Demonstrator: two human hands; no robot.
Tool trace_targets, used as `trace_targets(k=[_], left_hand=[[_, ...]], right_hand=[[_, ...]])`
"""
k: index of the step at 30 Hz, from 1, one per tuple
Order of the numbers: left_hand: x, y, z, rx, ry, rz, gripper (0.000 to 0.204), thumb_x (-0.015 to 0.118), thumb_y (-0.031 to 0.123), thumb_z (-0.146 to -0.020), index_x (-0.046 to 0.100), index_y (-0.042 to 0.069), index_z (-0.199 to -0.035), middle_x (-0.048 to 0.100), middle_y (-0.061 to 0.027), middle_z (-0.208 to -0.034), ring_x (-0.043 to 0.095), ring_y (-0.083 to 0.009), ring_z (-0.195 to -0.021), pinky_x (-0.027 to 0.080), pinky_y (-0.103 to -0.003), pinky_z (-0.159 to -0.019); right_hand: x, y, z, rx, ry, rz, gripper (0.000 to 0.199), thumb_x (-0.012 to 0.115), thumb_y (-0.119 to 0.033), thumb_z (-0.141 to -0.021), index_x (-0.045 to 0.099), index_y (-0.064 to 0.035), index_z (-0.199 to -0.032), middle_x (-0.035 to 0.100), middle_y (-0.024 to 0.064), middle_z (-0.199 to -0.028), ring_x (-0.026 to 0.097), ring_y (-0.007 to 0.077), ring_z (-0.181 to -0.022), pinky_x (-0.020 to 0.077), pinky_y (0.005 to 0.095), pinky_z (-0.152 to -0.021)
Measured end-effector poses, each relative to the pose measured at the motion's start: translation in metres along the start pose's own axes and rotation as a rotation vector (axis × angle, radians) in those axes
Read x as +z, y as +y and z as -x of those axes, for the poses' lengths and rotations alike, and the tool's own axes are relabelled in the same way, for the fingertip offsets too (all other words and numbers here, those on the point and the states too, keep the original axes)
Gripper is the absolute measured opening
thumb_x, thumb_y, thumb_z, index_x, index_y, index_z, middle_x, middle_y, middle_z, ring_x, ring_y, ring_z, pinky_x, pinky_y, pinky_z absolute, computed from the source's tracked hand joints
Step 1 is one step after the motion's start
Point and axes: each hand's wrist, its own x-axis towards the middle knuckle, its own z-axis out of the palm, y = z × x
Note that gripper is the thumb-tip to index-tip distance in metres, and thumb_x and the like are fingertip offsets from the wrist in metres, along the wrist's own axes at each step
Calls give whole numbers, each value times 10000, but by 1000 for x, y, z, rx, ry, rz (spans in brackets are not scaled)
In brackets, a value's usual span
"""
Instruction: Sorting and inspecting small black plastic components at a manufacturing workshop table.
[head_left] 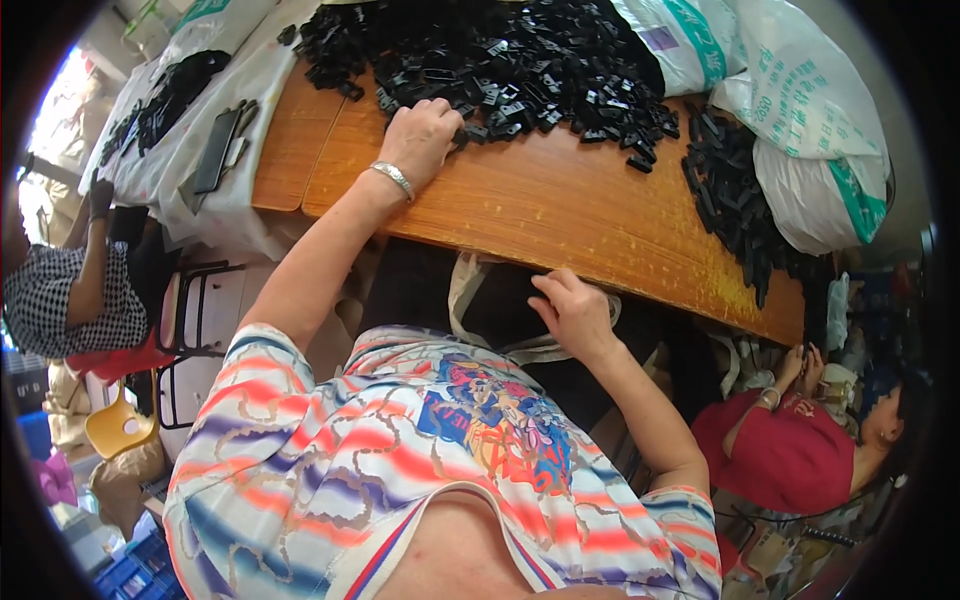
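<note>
A wide heap of small black plastic parts covers the far side of a brown wooden table. At the heap's near left edge is my left hand, a silver bracelet on its wrist. Its fingers curl down among the parts, and the fingertips are partly hidden, so what they hold does not show. My right hand hovers in front of the table's near edge, above my lap. Its fingers are loosely bent, thumb and forefinger apart, with nothing visible between them. Below it, a pale cloth strap or bag edge hangs under the table.
More long black parts lie at the right beside white-and-green plastic sacks. A phone rests on a white-covered table at left. One person in a checked top sits left; another in red works at right.
</note>
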Motion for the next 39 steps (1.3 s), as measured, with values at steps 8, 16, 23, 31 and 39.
trace_targets(k=[8,16,23,31,39], left_hand=[[11,57,-14,-203,166,720,250,714,28,-809,642,33,-1048,647,-124,-917,646,-239,-795,531,-321,-703],[51,97,-2,-218,25,762,131,696,158,-866,717,46,-930,630,-98,-850,623,-208,-752,505,-310,-690],[49,96,9,-224,14,547,174,655,223,-882,727,71,-925,642,-114,-969,650,-304,-826,530,-390,-733],[33,88,24,-167,-34,471,270,676,290,-877,691,115,-1083,613,-87,-1070,662,-287,-841,538,-391,-738],[28,76,36,-149,-54,440,363,743,200,-814,634,98,-1145,584,-79,-1119,645,-280,-886,533,-381,-765]], right_hand=[[-28,69,-94,48,327,181,142,636,-14,-834,685,-66,-956,630,136,-877,658,351,-774,532,414,-655],[-23,138,-155,80,206,517,186,561,-37,-874,658,-104,-1018,561,132,-1029,669,318,-874,562,417,-724],[-40,130,-155,348,107,323,231,719,-230,-834,640,-18,-883,705,168,-828,707,287,-764,570,365,-654],[-14,100,-105,579,217,-89,283,692,-260,-863,659,16,-811,675,183,-716,680,324,-716,536,405,-683],[-43,67,-82,260,123,223,146,654,-41,-859,658,-26,-1003,663,145,-1010,664,364,-883,538,406,-749]])
